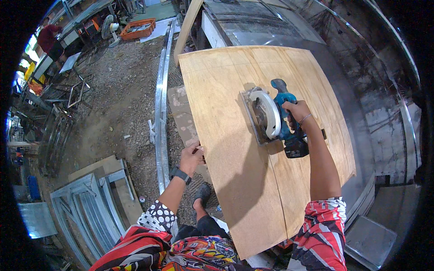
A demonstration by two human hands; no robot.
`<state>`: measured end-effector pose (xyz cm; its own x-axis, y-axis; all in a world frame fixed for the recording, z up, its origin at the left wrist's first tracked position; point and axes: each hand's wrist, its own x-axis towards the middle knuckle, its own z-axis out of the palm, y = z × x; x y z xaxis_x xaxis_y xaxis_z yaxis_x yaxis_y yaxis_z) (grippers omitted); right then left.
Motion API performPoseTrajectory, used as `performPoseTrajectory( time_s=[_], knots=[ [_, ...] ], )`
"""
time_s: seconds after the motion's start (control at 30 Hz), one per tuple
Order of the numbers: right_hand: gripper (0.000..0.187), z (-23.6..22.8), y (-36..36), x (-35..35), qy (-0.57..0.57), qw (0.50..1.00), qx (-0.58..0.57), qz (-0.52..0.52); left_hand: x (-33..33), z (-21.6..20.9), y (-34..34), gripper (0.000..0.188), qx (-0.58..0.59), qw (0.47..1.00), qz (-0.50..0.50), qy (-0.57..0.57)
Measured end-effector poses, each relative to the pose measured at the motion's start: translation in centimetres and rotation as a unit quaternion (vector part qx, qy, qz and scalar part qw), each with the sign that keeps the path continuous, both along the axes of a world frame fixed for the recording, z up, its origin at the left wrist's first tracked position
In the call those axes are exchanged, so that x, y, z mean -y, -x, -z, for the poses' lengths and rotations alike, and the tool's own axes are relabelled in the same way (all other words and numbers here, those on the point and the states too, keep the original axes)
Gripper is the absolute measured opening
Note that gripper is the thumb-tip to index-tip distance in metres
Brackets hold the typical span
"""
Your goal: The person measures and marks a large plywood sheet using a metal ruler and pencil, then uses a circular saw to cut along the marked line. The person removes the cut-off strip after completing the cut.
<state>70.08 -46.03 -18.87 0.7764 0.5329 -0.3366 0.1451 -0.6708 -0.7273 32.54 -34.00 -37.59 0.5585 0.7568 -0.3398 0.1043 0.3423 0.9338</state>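
A large plywood sheet [217, 113] lies flat in front of me. On it rests a teal and black cordless circular saw [284, 132] with a pale blade guard, its base plate against the wood. My right hand [297, 112] is wrapped round the saw's rear handle. From the saw, a thin dark cut line [278, 194] runs toward me to the near edge of the sheet. At the sheet's left edge, my left hand [190, 158] is closed with its fingertips on the wood. The blade is mostly hidden by the guard.
Long metal bars [161, 108] lie on the gravel to the left. Metal frames [88, 203] are stacked at the lower left. Farther off are an orange crate [138, 29], a fan [108, 28] and another person [49, 40]. A grimy wall [379, 99] stands at the right.
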Motion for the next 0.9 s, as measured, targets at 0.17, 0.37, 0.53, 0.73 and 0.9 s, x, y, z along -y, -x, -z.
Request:
performPoseTrajectory(
  time_s=[0.17, 0.37, 0.53, 0.73, 0.9],
  knots=[
    [0.034, 0.7, -0.8, 0.3, -0.010, 1.000, 0.018, -0.006, 0.1, -0.1, -0.1, 0.037, 0.010, 1.000, 0.004, 0.013],
    [0.034, 0.8, -0.9, 0.7, -0.012, 1.000, -0.001, -0.003, 0.1, -0.2, -0.1, 0.042, -0.014, 0.999, 0.039, -0.015],
    [0.031, 1.0, -1.0, 0.7, -0.017, 1.000, 0.007, 0.000, 0.2, 1.0, -0.3, 0.040, 0.015, 0.999, 0.019, 0.022],
    [0.029, 0.8, -0.6, 1.0, -0.027, 1.000, 0.008, 0.008, 0.6, 0.3, -0.4, 0.039, 0.007, 0.999, 0.027, 0.027],
    [0.029, 0.8, 0.0, 1.7, -0.025, 1.000, 0.009, 0.009, 1.4, 0.1, -0.1, 0.040, 0.007, 0.999, 0.026, 0.031]
  ],
)
